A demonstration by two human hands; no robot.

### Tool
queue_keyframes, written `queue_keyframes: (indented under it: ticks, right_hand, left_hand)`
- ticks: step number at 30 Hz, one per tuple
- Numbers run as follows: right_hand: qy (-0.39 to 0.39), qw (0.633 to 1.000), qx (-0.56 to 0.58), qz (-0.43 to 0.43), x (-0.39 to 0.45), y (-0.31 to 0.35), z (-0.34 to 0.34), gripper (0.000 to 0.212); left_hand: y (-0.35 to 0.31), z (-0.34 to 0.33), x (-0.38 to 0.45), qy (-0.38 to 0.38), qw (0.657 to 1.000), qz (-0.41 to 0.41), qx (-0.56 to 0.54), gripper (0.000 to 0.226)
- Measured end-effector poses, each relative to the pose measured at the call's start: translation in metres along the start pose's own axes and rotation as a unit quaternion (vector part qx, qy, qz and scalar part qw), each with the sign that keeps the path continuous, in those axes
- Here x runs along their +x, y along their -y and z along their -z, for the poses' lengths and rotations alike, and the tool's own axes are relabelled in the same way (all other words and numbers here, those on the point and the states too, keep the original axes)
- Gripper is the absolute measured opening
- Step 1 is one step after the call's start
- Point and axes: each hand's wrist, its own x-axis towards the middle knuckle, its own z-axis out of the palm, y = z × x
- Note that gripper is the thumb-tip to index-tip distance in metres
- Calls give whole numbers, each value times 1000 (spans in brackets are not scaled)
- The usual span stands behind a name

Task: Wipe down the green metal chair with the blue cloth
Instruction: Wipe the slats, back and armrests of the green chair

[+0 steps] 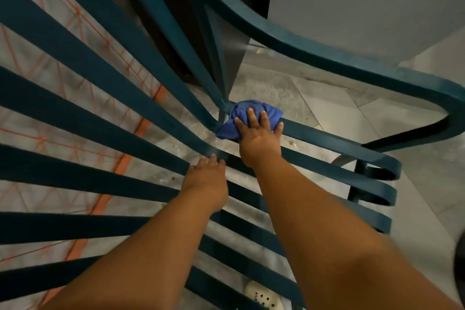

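Observation:
The green metal chair [105,98] fills the view, its long flat slats fanning out from the seat's back corner and its curved armrest sweeping across the top right. My right hand [259,137] presses the bunched blue cloth [241,114] onto a seat slat where it meets the upright post; the fingers lie spread over the cloth. My left hand [207,178] rests on a slat just left of it, fingertips on the metal; what lies under the palm is hidden.
Grey tiled floor shows between the slats. An orange-lined mat [83,148] lies at the left. A white perforated shoe [263,296] sits under the seat at the bottom. A pale wall [364,7] stands at the upper right.

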Motion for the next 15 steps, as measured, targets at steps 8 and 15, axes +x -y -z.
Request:
queue_keyframes:
  ticks: [8, 15]
  right_hand:
    - [-74, 994, -36, -68, -59, -66, -20, 67]
    - [-97, 966, -19, -238, -108, -131, -29, 70]
  left_hand:
    - [7, -11, -6, 44, 999, 2, 21, 83]
    - [9, -10, -14, 25, 999, 1, 28, 82]
